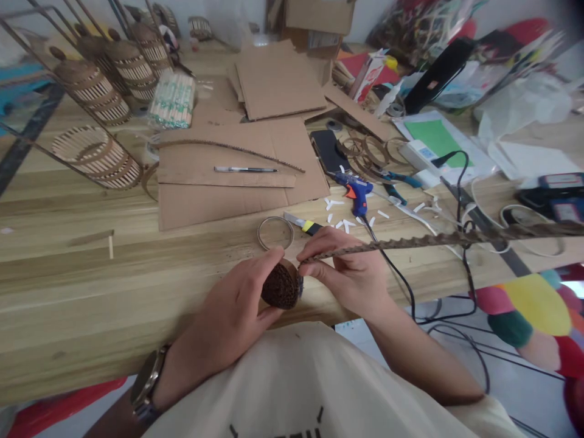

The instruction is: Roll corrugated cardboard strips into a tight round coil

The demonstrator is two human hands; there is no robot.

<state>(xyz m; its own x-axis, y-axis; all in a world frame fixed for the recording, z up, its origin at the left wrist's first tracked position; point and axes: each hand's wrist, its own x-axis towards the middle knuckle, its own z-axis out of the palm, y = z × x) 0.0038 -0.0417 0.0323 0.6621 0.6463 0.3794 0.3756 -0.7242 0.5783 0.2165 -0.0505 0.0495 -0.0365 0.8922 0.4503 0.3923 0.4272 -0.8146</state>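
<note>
My left hand [244,292] is closed around a small round coil [280,286] of dark brown corrugated cardboard, its ridged spiral face toward me. Between the thumb and fingers of my right hand [349,274] is pinched a long corrugated cardboard strip [410,242], its end at the coil's right side. The strip runs off past the right edge of the view. Just beyond my hands lie a thin ring [275,233] and a utility knife [303,223] with its blade out. Whether the strip's end touches the coil I cannot tell.
A blue glue gun [358,193] with a black cable lies among white scraps. Cardboard sheets [191,207] bear a pen [246,170] and another strip. Behind them are a phone [331,151] and several rings [374,151]. Slatted cylinders [98,157] stand at the left.
</note>
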